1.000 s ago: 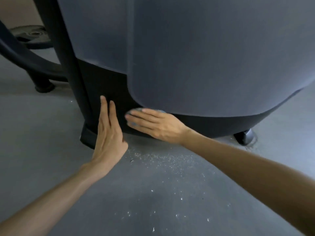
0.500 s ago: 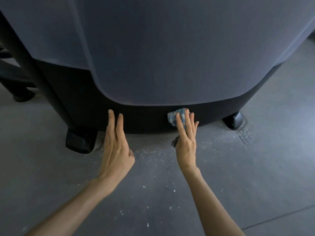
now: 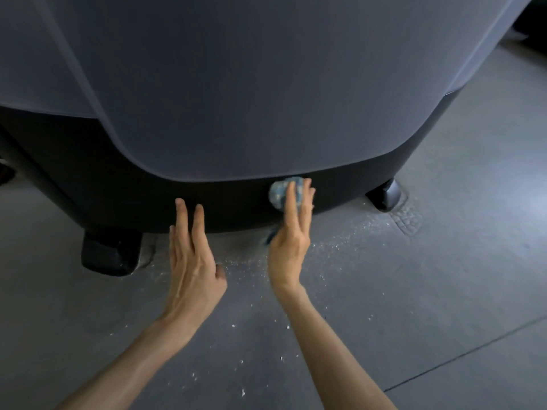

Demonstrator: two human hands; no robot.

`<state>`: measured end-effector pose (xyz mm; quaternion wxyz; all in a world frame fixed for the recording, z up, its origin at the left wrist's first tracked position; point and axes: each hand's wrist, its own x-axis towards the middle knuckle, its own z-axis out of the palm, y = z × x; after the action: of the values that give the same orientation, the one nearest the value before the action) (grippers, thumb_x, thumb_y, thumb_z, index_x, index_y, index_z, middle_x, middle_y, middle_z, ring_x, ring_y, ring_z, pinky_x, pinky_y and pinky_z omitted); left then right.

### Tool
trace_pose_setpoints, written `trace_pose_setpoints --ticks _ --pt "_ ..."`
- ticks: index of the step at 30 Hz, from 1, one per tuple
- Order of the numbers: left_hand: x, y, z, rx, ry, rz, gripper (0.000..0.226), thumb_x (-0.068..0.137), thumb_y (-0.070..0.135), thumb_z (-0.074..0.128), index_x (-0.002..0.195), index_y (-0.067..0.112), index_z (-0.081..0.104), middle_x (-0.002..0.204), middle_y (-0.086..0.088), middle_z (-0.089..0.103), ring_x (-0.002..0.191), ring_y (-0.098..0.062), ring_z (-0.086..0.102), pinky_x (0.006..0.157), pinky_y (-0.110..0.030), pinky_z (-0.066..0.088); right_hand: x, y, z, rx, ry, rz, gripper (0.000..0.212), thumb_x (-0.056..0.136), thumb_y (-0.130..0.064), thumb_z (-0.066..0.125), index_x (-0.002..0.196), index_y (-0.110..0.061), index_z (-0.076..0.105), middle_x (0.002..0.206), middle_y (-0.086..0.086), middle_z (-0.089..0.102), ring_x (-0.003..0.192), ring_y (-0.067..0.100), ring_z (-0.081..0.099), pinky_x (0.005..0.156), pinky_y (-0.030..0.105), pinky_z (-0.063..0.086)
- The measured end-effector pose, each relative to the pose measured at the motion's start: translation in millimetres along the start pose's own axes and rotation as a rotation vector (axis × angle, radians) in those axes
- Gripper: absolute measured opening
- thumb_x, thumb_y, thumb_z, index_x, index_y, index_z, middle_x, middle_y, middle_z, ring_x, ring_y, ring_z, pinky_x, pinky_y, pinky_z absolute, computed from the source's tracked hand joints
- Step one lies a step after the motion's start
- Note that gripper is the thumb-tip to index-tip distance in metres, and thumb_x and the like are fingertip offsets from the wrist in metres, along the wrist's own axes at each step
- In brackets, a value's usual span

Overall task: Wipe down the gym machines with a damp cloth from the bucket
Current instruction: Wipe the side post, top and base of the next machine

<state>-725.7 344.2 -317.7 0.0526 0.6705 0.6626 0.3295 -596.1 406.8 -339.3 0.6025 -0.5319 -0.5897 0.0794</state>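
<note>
Head view, looking down at the bottom of a gym machine (image 3: 296, 69) that fills the upper two thirds of the frame. Its grey cover (image 3: 207, 119) curves down to a rounded lower edge. Below that runs a black band (image 3: 133, 196), the machine's base. It stands on dark feet: the left foot (image 3: 111, 253) at lower left and the right foot (image 3: 384, 195) at right of centre.

My right hand (image 3: 291, 238) is just right of centre, fingers straight, close together and pointing up. It presses the cloth (image 3: 279, 192) flat against the black band, right under the edge of the grey cover. The cloth is blue and white and bunched up. Most of it shows to the left of and above my fingers, and a dark bit sticks out beside my palm. My fingers are not curled round it.

My left hand (image 3: 192, 261) is at centre, near the right one but apart from it. It is released and holds nothing, fingers straight, thumb tucked by the palm. Its fingertips lie over the lower part of the black band; I cannot tell whether they actually touch it.

Both bare forearms come up from the bottom edge. The grey floor (image 3: 444, 291) is scattered with white specks (image 3: 236, 261), thickest just below the band around my hands. A thin dark seam (image 3: 461, 355) crosses the floor at lower right, and a patterned tread mark (image 3: 410, 217) lies just beside the right foot.
</note>
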Motion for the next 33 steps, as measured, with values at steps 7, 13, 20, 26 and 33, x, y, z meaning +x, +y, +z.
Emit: trace_pose_setpoints --ticks 7,13,20,26,33 --pt "-0.7 -7.4 6.3 0.036 -0.009 0.003 0.11 0.06 -0.018 0.071 0.149 -0.002 0.008 0.156 -0.018 -0.014 0.145 -0.029 -0.001 0.115 -0.055 0.018 95.3 53.2 -30.2 0.189 0.5 0.648 0.057 0.098 0.003 0.037 0.151 -0.016 0.028 0.156 0.005 0.029 0.143 0.018 0.028 0.119 0.027 0.02" --pt "0.4 -2.2 12.9 0.069 -0.005 -0.019 0.118 0.058 -0.011 0.078 0.148 -0.003 0.004 0.154 -0.02 -0.019 0.143 -0.037 0.003 0.114 -0.054 0.016 49.7 10.5 13.0 0.28 0.502 0.917 0.055 0.103 -0.005 0.031 0.153 -0.022 0.017 0.151 0.01 0.032 0.134 0.027 0.04 0.112 0.037 0.032" --pt "-0.4 -9.9 5.2 0.102 -0.074 0.004 0.118 0.061 -0.011 0.074 0.15 0.002 -0.001 0.155 -0.015 -0.022 0.143 -0.026 -0.005 0.115 -0.049 0.007 60.7 24.8 -2.6 0.32 0.476 1.013 0.053 0.102 0.002 0.028 0.151 -0.018 0.025 0.147 0.008 0.038 0.129 0.018 0.044 0.104 0.021 0.033" --pt "-0.7 -10.6 -0.9 0.118 -0.107 0.004 0.114 0.064 -0.017 0.069 0.151 0.003 -0.002 0.155 -0.012 -0.025 0.146 -0.03 -0.001 0.116 -0.045 0.009 77.6 49.8 -23.8 0.2 0.379 1.03 0.053 0.103 -0.009 0.031 0.153 -0.024 0.02 0.149 0.009 0.04 0.131 0.026 0.046 0.109 0.035 0.037" --pt "-0.1 -5.9 -1.3 0.134 -0.132 -0.024 0.115 0.065 -0.016 0.067 0.15 0.005 -0.008 0.153 -0.008 -0.033 0.146 -0.027 -0.006 0.117 -0.042 0.005 -26.5 -35.4 9.9 0.333 -0.072 0.974 0.053 0.103 -0.007 0.036 0.153 -0.021 0.023 0.143 0.007 0.047 0.13 0.021 0.048 0.106 0.027 0.036"
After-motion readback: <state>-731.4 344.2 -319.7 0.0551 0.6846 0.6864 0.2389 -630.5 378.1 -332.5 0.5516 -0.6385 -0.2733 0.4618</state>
